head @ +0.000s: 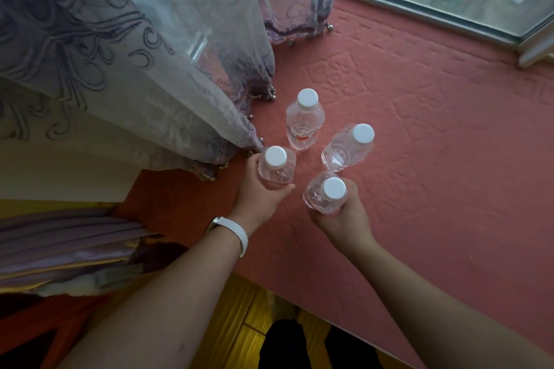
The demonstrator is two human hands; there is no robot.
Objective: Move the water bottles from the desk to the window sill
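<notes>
Head view: four clear, white-capped water bottles are seen clustered upright on the pink-covered window sill, beside a sheer curtain. The near-left bottle is gripped by the left hand, the near-right bottle by the right hand. The far bottle and the right bottle are left untouched.

4 clear bottles, white caps, upright on pink sill.
Far bottle w/ red label; right bottle; near-left bottle & near-right bottle gripped.
</notes>
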